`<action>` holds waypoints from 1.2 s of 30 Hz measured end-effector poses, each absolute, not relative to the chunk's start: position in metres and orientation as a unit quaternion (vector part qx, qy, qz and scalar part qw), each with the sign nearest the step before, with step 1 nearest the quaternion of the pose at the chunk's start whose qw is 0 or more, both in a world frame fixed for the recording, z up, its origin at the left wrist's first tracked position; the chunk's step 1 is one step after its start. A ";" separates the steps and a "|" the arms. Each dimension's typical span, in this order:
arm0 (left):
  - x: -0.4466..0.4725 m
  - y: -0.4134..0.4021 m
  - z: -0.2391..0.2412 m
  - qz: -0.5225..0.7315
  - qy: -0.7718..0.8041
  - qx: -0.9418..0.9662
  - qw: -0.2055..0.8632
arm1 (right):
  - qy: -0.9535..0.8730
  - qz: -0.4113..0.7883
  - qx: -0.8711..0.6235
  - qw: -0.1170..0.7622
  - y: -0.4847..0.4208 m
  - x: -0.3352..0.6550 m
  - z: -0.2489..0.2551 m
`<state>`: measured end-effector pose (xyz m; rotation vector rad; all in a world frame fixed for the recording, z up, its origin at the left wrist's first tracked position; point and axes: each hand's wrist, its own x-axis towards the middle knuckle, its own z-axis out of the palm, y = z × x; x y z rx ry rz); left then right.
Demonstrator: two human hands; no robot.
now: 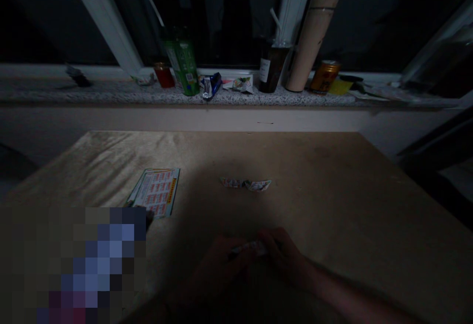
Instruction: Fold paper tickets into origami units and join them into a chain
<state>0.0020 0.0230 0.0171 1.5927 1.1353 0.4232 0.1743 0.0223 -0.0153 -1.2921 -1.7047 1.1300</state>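
Observation:
Near the front of the table, my left hand [221, 260] and my right hand [284, 252] are close together, both closed on a small folded strip of printed paper [252, 248]. My fingers cover parts of it, and the light is dim. Beyond my hands lies another printed paper piece [246, 184], pinched at its middle like a bow. To the left rests a small stack of printed paper sheets [157, 191] with red and white blocks. A pixelated patch hides the area nearest its lower edge.
The tan tabletop [325, 186] ends at a wall under a speckled stone sill [229, 98]. Along the sill stand a green container [186, 65], a dark cup with a straw [271, 70], a tall beige flask [312, 43], an orange can [325, 77] and a crumpled blue wrapper [212, 86].

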 end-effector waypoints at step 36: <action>-0.001 0.024 0.014 0.197 0.466 0.680 0.530 | -0.674 0.522 -0.409 0.327 0.029 0.178 -0.006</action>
